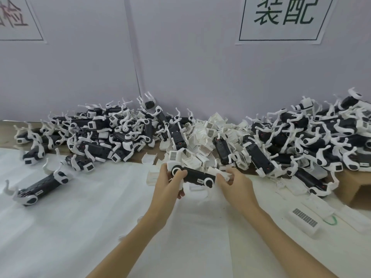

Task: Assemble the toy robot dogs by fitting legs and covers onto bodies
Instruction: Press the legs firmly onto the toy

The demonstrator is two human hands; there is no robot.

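Observation:
A black toy dog body (195,176) with white round leg joints is held above the white sheet at centre. My left hand (170,183) grips its left end, thumb across the white joint. My right hand (232,182) pinches a small white cover piece (221,173) at the body's right end. A heap of loose white covers (202,137) lies just behind the hands. Whether the cover piece is seated on the body cannot be told.
Piles of black-and-white dogs fill the back left (104,133) and back right (313,141) against the wall. One finished dog (40,186) lies on the sheet at left. A cardboard box (355,187) and white barcode trays (305,219) sit at right.

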